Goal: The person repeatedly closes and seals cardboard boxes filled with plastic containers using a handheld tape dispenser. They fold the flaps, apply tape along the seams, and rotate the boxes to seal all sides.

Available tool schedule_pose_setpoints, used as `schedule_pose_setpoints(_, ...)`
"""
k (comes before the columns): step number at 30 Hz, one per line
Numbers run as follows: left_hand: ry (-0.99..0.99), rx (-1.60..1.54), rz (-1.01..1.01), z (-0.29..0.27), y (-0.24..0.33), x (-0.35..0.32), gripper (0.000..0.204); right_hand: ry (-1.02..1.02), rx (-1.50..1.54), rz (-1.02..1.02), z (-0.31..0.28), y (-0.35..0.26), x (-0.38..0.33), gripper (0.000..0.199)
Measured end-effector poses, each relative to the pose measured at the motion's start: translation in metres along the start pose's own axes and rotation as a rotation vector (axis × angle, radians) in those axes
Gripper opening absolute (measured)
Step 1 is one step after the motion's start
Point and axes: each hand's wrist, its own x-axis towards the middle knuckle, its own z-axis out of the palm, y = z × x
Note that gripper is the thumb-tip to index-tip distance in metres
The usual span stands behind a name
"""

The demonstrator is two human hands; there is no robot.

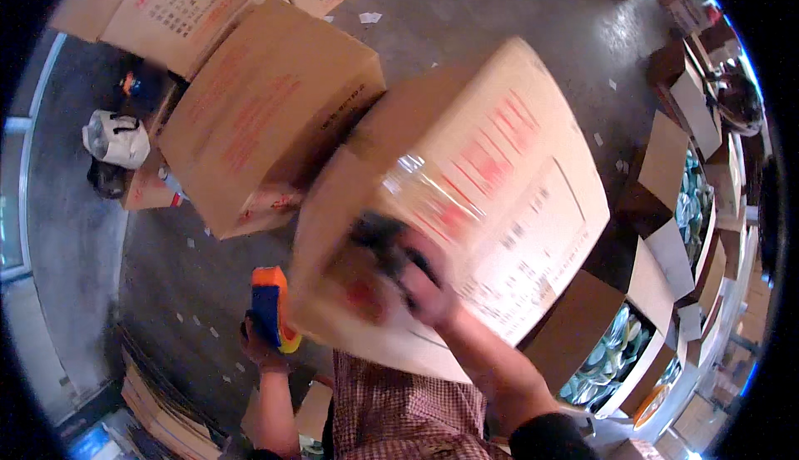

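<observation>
A large sealed cardboard box [499,177] with red print and a strip of clear tape fills the middle of the view, tilted and blurred. My right hand [408,273] presses against its near face, fingers spread on the cardboard. My left hand [265,345] is lower left, closed around a blue, orange and yellow tape dispenser [273,309] held upright beside the box's near corner. Below the box I see my checked shirt [399,410].
Another big closed carton [266,111] stands behind to the left, with more cartons [183,2] beyond. A white bag [116,137] lies on the grey floor at left. Flat cardboard sheets [162,418] are stacked lower left. Open boxes of round items [607,356] line the right.
</observation>
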Motion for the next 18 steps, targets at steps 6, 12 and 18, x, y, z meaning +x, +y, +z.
schedule_pose_setpoints(6,0.002,1.227,1.161,-0.035,0.006,-0.09,0.073,0.084,0.347,0.197,0.04,0.118,0.157,0.025)
schedule_pose_setpoints(12,0.056,0.795,0.838,-0.086,-0.022,-0.105,0.036,0.116,0.608,0.362,0.042,0.15,0.206,0.022)
schedule_pose_setpoints(18,0.266,0.16,0.291,-0.053,-0.047,-0.14,0.035,0.115,0.375,0.419,0.029,0.152,0.201,0.018)
